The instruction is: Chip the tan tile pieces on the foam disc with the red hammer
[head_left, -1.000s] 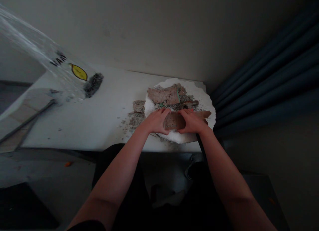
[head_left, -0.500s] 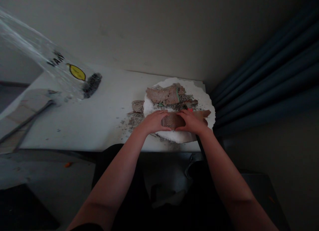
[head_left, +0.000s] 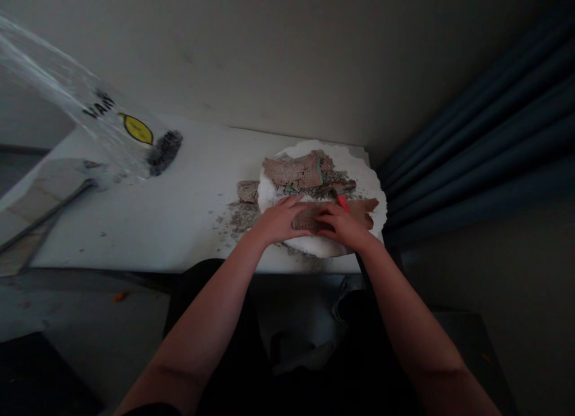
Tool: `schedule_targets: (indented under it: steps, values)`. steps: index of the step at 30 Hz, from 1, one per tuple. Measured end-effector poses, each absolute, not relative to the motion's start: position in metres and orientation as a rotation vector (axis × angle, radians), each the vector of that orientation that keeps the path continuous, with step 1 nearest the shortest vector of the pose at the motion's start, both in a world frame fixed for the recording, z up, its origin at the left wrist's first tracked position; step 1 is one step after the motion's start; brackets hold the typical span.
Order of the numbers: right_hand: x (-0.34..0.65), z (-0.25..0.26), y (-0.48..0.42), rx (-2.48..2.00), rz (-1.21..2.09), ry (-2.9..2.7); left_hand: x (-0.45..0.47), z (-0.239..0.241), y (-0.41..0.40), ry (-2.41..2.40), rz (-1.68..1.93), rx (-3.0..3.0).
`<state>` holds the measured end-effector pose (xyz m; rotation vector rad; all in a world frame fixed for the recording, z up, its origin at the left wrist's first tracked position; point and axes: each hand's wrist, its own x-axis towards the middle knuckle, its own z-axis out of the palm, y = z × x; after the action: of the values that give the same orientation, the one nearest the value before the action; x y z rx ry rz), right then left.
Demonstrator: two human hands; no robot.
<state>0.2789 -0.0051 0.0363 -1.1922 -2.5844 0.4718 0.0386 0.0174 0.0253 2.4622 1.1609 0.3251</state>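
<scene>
A white round slab (head_left: 368, 185) lies at the right end of a white table (head_left: 179, 212). On it are brownish flat pieces with a woven texture (head_left: 294, 169) and grey crumbs. My left hand (head_left: 276, 219) and my right hand (head_left: 344, 224) both rest on one brown piece (head_left: 308, 217) at the slab's near side, fingers pressed round its ends. A small red thing (head_left: 342, 202) shows just above my right hand's fingers; I cannot make out what it is.
A clear plastic bag (head_left: 90, 123) with a yellow label and dark print lies at the table's left. A loose brown chunk (head_left: 248, 190) and grey crumbs sit left of the slab. Dark blue curtains (head_left: 485, 140) hang at the right. A wall stands behind the table.
Both hands have closed in over the brown piece, hiding more of it. My right hand slid a little left, and the red thing now shows above it.
</scene>
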Motion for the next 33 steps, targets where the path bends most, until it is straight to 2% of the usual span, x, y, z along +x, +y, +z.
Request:
schedule_targets:
  steps: [6, 21, 33]
  values:
    - [0.273, 0.037, -0.010, -1.295, 0.482, -2.575, 0.043, 0.020, 0.019, 1.143, 0.315, 2.448]
    - [0.255, 0.042, -0.013, -1.383, 0.163, -2.743, 0.046, 0.024, 0.021, 1.166, 0.255, 2.421]
    - [0.251, 0.050, -0.014, -1.407, 0.098, -2.813, 0.046, 0.023, 0.022, 1.159, 0.263, 2.460]
